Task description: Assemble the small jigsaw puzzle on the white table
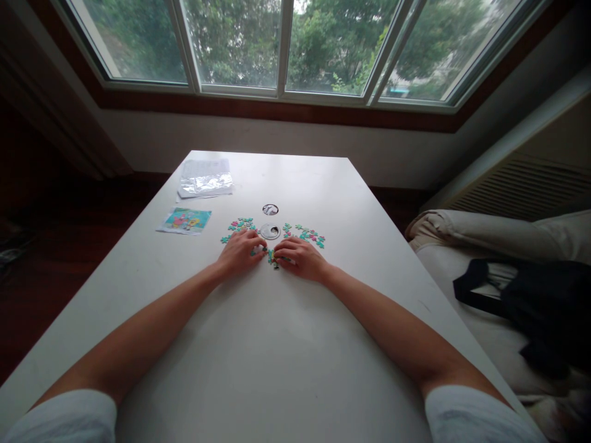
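Note:
My left hand (242, 251) rests on the white table (277, 344), its thumb and fingers closed around a small jigsaw puzzle piece (265, 248) at the fingertips. Facing it, my right hand (302, 257) has its fingers curled down on a small group of puzzle pieces (271, 258), mostly green and yellow; the fingers partly hide these. Loose puzzle pieces (244, 224) lie behind my left hand. More loose pieces (310, 235), green with some pink, are spread behind the right one. The two hands are a short gap apart.
A round metallic disc (270, 231) and a round hole-like fitting (270, 210) sit in the tabletop beyond my hands. To the left lie a colourful cartoon picture sheet (185, 221) and a clear plastic bag with paper (205, 178). A sofa (443, 258) with dark cloth stands right.

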A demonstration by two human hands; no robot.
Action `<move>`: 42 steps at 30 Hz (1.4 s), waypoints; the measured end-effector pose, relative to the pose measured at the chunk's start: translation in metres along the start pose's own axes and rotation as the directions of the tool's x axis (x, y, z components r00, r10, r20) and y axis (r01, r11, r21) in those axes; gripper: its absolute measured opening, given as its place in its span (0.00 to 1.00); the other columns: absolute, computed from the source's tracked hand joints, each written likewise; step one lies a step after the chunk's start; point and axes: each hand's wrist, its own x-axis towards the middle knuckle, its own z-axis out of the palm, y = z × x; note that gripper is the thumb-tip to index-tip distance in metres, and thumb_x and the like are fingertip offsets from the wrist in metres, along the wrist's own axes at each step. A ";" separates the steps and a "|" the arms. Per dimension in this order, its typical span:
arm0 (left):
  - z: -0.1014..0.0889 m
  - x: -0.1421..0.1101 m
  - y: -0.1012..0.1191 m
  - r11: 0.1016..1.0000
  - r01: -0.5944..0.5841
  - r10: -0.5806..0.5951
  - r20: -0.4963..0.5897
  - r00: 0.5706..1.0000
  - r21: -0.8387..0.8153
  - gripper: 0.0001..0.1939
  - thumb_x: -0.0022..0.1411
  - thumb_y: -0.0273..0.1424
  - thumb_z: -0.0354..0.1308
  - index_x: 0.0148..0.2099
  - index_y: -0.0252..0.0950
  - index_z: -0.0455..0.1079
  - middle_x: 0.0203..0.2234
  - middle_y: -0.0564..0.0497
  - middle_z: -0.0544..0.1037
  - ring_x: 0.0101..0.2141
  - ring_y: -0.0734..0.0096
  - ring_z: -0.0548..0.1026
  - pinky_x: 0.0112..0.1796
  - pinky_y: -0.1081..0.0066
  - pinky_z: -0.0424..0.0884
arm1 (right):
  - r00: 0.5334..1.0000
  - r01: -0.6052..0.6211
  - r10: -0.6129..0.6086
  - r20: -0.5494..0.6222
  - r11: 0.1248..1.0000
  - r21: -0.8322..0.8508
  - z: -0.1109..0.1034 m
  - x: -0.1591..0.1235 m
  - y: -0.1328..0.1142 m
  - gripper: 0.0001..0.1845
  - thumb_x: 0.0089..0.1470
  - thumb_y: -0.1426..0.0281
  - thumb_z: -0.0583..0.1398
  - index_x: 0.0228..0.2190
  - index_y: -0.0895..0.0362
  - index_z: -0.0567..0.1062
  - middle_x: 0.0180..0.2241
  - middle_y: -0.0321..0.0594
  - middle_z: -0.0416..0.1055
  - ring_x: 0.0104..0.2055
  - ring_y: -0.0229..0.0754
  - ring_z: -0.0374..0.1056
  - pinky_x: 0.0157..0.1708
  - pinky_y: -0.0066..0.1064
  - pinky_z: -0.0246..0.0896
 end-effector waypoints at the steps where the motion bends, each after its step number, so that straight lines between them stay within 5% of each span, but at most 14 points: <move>1: 0.000 0.000 0.000 1.000 -0.004 0.003 0.006 1.000 0.003 0.10 0.66 0.38 0.59 0.46 0.45 0.79 0.43 0.48 0.77 0.47 0.58 0.71 0.51 0.58 0.64 | 1.000 0.000 0.000 0.000 1.000 0.001 0.000 0.000 0.000 0.10 0.66 0.66 0.58 0.43 0.51 0.80 0.45 0.42 0.79 0.49 0.45 0.71 0.54 0.41 0.67; 18: 0.002 -0.001 0.006 1.000 -0.001 0.001 -0.016 1.000 0.003 0.12 0.65 0.37 0.59 0.50 0.46 0.77 0.44 0.48 0.77 0.49 0.57 0.71 0.52 0.57 0.63 | 1.000 -0.001 0.001 0.007 1.000 -0.010 0.000 0.000 0.000 0.09 0.65 0.66 0.59 0.43 0.51 0.79 0.45 0.42 0.79 0.50 0.46 0.71 0.54 0.41 0.66; 42: 0.005 0.000 0.012 0.999 0.046 -0.046 -0.017 0.999 -0.012 0.06 0.63 0.33 0.61 0.41 0.44 0.78 0.40 0.49 0.78 0.46 0.58 0.72 0.50 0.58 0.65 | 1.000 0.003 -0.003 -0.003 1.000 -0.001 0.000 0.001 -0.002 0.11 0.67 0.65 0.57 0.42 0.51 0.80 0.44 0.42 0.79 0.48 0.46 0.72 0.53 0.41 0.66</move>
